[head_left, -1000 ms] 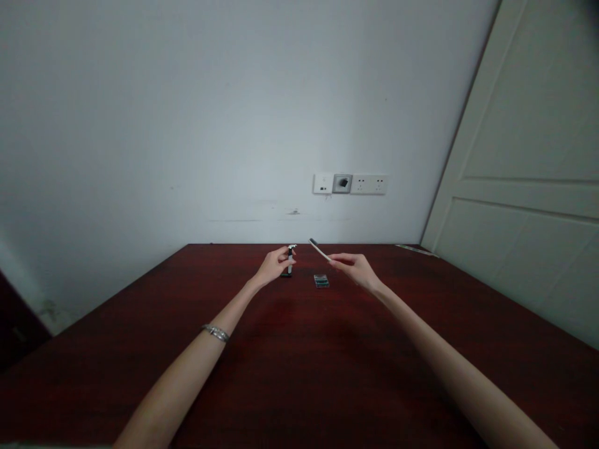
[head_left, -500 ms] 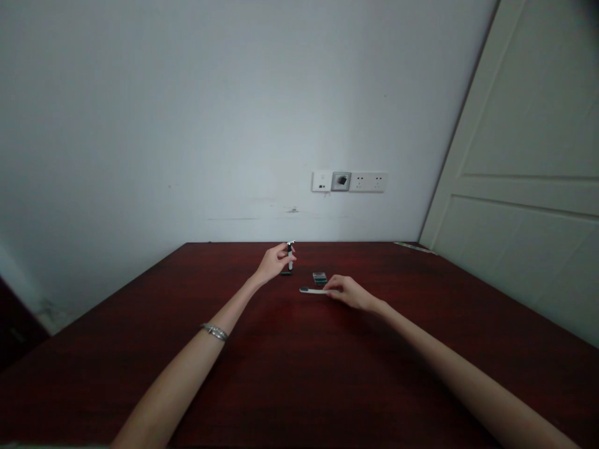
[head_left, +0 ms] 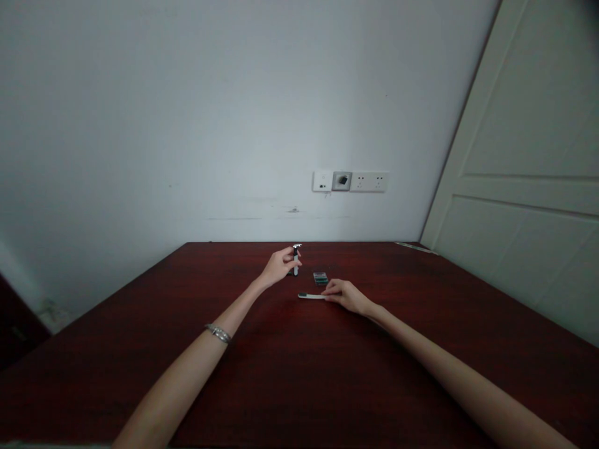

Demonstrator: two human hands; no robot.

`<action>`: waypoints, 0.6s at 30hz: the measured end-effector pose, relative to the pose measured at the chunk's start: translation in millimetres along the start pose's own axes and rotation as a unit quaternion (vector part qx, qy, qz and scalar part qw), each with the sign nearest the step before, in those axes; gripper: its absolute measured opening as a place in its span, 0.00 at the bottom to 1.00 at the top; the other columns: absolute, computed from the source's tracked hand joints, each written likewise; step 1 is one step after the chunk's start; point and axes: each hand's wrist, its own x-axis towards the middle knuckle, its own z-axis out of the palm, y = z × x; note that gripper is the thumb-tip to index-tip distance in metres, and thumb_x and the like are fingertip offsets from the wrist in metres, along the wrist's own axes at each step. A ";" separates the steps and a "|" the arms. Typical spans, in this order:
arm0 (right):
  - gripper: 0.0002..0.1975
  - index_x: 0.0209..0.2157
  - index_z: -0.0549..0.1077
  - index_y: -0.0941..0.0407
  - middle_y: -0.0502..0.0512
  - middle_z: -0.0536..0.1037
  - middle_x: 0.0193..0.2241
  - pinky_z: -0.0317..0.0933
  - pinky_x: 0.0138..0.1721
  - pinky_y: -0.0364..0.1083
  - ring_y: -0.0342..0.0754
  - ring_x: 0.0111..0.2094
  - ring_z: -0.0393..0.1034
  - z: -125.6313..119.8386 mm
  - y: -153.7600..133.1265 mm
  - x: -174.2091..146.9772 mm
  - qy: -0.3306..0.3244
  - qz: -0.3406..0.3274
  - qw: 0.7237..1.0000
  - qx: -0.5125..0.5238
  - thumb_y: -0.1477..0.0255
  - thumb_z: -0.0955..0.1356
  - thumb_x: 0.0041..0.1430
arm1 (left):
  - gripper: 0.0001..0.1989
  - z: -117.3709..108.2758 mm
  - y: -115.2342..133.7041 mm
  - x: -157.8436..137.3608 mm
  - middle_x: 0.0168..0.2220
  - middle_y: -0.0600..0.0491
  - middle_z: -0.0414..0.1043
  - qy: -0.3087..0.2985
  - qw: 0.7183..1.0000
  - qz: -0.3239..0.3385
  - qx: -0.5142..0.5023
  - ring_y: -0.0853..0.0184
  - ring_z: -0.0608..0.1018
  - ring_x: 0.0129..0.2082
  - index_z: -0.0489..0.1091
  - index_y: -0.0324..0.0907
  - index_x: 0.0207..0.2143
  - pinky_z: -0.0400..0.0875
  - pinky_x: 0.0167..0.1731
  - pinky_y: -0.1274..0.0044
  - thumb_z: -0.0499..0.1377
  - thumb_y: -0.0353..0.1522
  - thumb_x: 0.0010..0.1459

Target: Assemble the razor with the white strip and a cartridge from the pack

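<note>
My left hand (head_left: 279, 265) is closed around a razor (head_left: 296, 262), held upright. It has a pale handle, a dark neck and a shiny metal head at the top. A small dark object (head_left: 290, 272) shows partly behind the fingers of that hand. Lower and to the right, my right hand (head_left: 345, 294) pinches one end of a white toothbrush (head_left: 311, 296), which lies nearly level with its dark-bristled head pointing left. Just beyond the toothbrush, a small clear case (head_left: 321, 279) with dark green contents rests on the table.
The dark red wooden table (head_left: 299, 374) reaches back to a pale wall (head_left: 234, 125). Wall sockets (head_left: 369, 181) sit above its far edge. A white panelled door (head_left: 528, 187) stands along the right side. A thin strip (head_left: 416, 247) lies at the far right corner.
My left hand has moved slightly right and down with the razor. My right hand has lowered the toothbrush a little toward me. The clear case has stayed in place.
</note>
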 end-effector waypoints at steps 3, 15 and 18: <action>0.11 0.37 0.78 0.54 0.56 0.75 0.34 0.61 0.41 0.46 0.48 0.37 0.68 0.9 -2.3 -0.9 0.001 0.001 1.000 -0.009 0.68 0.66 0.55 | 0.11 -0.4 -1.0 0.0 0.28 0.52 0.72 -0.005 1.000 -0.003 -0.006 0.68 0.77 0.27 0.64 0.37 0.35 0.70 0.29 0.77 0.59 0.30 0.48; 0.10 0.32 0.78 0.57 0.56 0.74 0.32 0.60 0.39 0.44 0.46 0.34 0.68 -46.6 -0.8 39.4 0.077 0.000 0.992 -0.097 0.70 0.64 0.54 | 0.09 5.9 -1.0 -3.5 0.26 0.52 0.72 -0.019 1.000 -0.013 0.002 0.68 0.76 0.28 0.64 0.36 0.34 0.69 0.30 0.77 0.58 0.27 0.48; 0.09 0.31 0.78 0.56 0.56 0.75 0.32 0.59 0.38 0.43 0.46 0.33 0.68 -43.6 9.0 52.1 0.028 0.019 0.991 -0.133 0.72 0.65 0.53 | 0.09 7.7 -2.0 -4.3 0.27 0.52 0.72 -0.020 1.000 -0.013 -0.006 0.68 0.77 0.28 0.64 0.36 0.34 0.69 0.30 0.77 0.58 0.27 0.48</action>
